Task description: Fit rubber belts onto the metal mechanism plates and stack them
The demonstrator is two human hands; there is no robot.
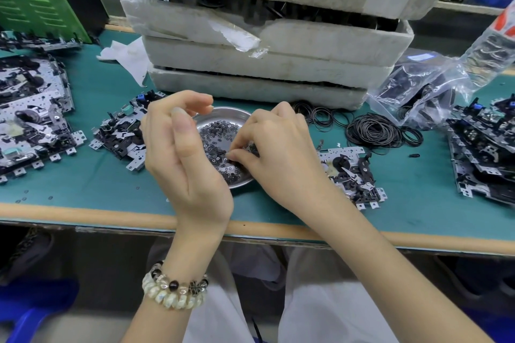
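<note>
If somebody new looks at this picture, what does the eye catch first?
Two hands meet at the centre over a round metal dish of small black rings: the right hand pinches at the rings, the left hand hovers beside it. Behind the dish rises a tall stack of white foam trays; a tangle of rubber belts lies to its right.

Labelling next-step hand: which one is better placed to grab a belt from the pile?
Right hand, probably: the belt pile lies on its side, beyond the dish; the left hand hangs over the dish's other side.
</note>
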